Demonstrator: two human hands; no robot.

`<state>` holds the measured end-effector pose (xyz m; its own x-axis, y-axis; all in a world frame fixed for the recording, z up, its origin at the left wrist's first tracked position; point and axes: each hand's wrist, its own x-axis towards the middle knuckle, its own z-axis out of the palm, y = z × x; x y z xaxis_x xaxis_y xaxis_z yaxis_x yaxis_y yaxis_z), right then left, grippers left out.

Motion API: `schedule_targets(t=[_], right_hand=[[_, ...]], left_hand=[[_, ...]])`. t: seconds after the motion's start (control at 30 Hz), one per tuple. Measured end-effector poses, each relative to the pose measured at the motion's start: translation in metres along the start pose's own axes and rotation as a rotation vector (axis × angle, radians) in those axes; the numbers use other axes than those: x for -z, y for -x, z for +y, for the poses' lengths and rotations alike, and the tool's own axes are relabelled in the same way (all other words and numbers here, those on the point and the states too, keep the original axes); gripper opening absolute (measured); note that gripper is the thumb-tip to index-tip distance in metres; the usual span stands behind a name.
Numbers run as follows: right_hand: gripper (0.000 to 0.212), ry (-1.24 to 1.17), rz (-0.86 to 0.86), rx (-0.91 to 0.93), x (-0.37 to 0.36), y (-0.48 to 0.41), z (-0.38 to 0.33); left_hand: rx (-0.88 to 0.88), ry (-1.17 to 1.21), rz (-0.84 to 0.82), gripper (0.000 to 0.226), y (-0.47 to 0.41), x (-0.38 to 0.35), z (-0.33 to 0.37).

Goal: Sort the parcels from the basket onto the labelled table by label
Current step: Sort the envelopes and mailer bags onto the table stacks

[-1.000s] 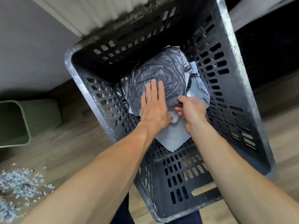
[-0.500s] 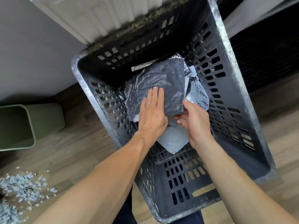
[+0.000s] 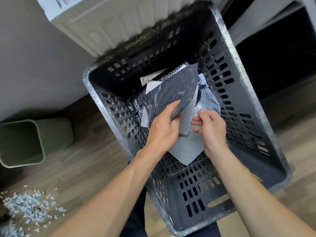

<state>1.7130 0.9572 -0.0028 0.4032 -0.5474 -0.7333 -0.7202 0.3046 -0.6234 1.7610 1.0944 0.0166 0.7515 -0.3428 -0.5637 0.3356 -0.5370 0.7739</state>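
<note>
So, a big dark slotted plastic basket point(image 3: 242, 74) is seen standing on a wooden floor point(image 3: 85, 159), and both hands are reached down inside it. A white radiator point(image 3: 109, 26) is seen past the basket's far rim, well beyond both hands. A green bin point(image 3: 22, 142) is parked on the floor far off to the left of the left hand, well apart from the basket.

Inside the basket, a dark grey parcel point(image 3: 172, 93) is gripped by the left hand point(image 3: 164, 127) at its near corner. The thumb is laid on top and the fingers are curled underneath, so the parcel is tilted up away from the hand. A pale grey mailer point(image 3: 188, 151) is lying flat under both hands. A crumpled blue-grey bag point(image 3: 208, 100) is tucked just beyond the right hand point(image 3: 212, 127). That hand is held just beside the dark grey parcel's edge, fingers loosely curled, nothing caught in them.

A pile of shredded pale scraps point(image 3: 29, 207) is scattered on the floor, left of the left forearm.
</note>
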Motion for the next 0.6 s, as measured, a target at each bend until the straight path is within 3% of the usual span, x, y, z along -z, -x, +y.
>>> schedule_targets(t=[0.07,0.13,0.27,0.43,0.5,0.57,0.6], right_hand=[[0.023,0.072,-0.027,0.056,0.003,-0.002,-0.004],[0.039,0.170,-0.072,0.117,0.009,-0.005,-0.010],[0.067,0.247,-0.197,0.167,0.018,-0.010,-0.026],[0.085,0.145,-0.415,0.034,0.030,-0.016,-0.029],[0.063,0.005,-0.498,-0.066,0.030,-0.011,-0.032],[0.035,-0.043,-0.551,-0.060,0.029,-0.005,-0.031],[0.031,-0.030,-0.549,-0.026,0.029,-0.001,-0.030]], left_hand=[[0.039,0.131,0.040,0.023,0.006,0.017,0.017],[0.084,0.290,0.047,0.022,0.009,0.035,0.023],[0.348,0.782,0.053,0.021,0.008,0.067,0.024],[0.431,0.954,-0.092,0.031,0.009,0.087,0.023],[0.445,0.999,-0.158,0.037,0.009,0.089,0.021],[0.422,1.120,-0.296,0.057,0.009,0.088,0.020],[0.401,1.187,-0.361,0.067,0.009,0.086,0.018]])
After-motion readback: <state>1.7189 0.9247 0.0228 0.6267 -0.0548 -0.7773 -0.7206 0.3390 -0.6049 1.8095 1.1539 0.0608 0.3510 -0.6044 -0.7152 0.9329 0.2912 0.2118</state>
